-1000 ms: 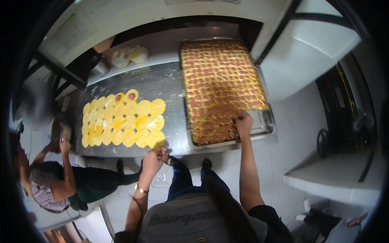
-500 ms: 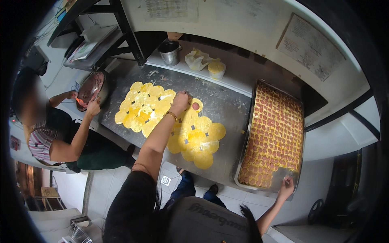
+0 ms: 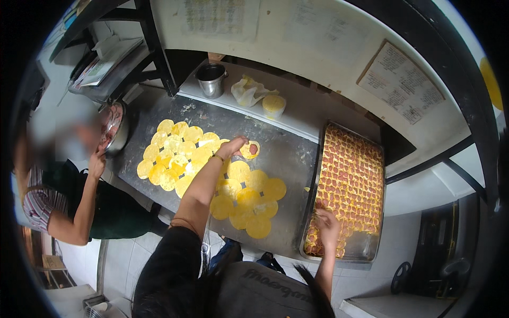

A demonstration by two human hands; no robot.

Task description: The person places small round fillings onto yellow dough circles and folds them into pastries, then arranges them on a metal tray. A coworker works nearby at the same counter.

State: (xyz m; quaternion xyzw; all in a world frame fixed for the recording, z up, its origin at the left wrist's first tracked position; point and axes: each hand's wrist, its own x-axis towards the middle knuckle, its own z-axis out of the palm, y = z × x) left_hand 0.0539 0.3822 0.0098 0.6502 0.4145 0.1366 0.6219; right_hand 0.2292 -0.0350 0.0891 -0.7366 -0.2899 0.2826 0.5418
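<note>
**Left hand (image 3: 236, 146) being held at a topped disc (image 3: 245, 153), right hand (image 3: 327, 222) over a tray (image 3: 366, 248)**

A slice of meat (image 3: 253, 149) is being carried by the topped disc, above the middle of a group of plain yellow discs (image 3: 258, 226). The group is being borne by a dark counter (image 3: 289, 164), and part of it is being hidden by the left forearm (image 3: 199, 185).

The left hand's fingers are being held close together at the left edge of the topped disc; whether it is being pinched or only touched cannot be told. The right hand's fingers are being held narrow and bent above the tray's left side; whether anything is being gripped cannot be told.

The tray is being occupied by rows of meat-topped pieces (image 3: 352, 175), with bare metal being shown at its near right corner.

Behind the counter, a metal bucket (image 3: 211, 85), a crumpled wrapper (image 3: 246, 94) and a tub (image 3: 273, 108) are being supported by a ledge (image 3: 188, 91). At the far left, a co-worker's hand (image 3: 97, 163) is being held near a bowl (image 3: 123, 130).
</note>
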